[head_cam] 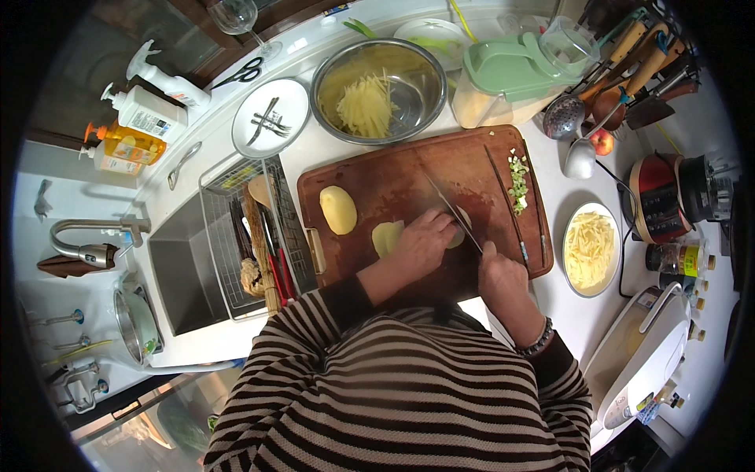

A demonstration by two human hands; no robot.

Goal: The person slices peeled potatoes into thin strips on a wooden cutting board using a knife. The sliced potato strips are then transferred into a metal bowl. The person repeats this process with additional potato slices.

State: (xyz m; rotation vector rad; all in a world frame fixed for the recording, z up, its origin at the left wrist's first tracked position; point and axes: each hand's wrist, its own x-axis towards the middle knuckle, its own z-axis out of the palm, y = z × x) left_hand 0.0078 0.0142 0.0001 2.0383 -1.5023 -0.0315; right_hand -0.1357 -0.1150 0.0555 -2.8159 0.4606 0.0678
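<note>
My right hand (504,274) grips the handle of a kitchen knife (453,207), whose blade slants up and left over a wooden cutting board (377,177). Close beside the blade, the bent fingers of my left hand (426,237) hold down a piece of peeled potato (457,237), partly hidden by fingers and knife. Thin potato slices (386,237) lie left of that hand. Farther left on the board rests a whole peeled potato (338,210). Chopped scallion (518,180) and a pair of dark chopsticks (508,206) are along the board's right side.
Behind the board stand a steel bowl (416,118) of potato shreds, a plate with forks (248,121) and a green-lidded container (501,71). A bowl of cut strips (590,251) is at right. A wire rack (215,236) spans the sink (183,283) at left.
</note>
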